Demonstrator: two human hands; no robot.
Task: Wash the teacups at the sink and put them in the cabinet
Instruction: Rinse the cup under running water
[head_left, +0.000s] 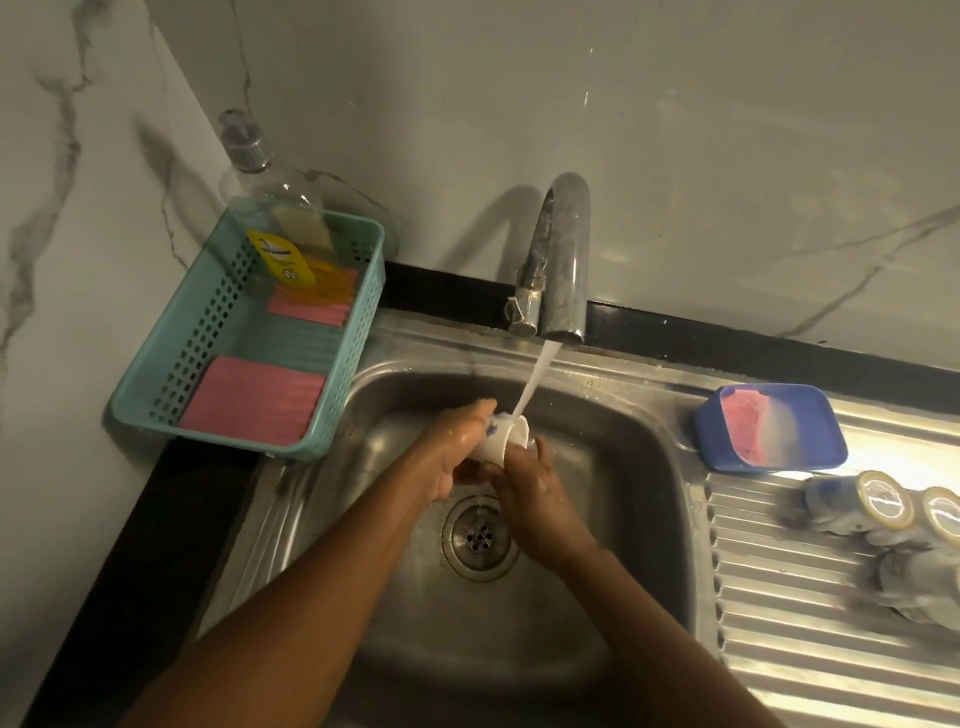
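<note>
A small white teacup (501, 435) with a blue pattern is tilted on its side over the steel sink (644, 499), its mouth toward the running stream from the tap (563, 260). My left hand (457, 449) grips the cup's body from the left. My right hand (535, 493) holds the cup from below at its rim, fingers curled around it. Water falls past the cup toward the drain (480, 538). Two more cups (883, 501) with gold rims lie on the drainboard at the right, blurred.
A teal basket (171, 384) left of the sink holds a soap bottle (280, 228) and pink cloths (254, 397). A blue tub (821, 447) with a pink sponge sits right of the basin. The ribbed drainboard (810, 644) runs along the right.
</note>
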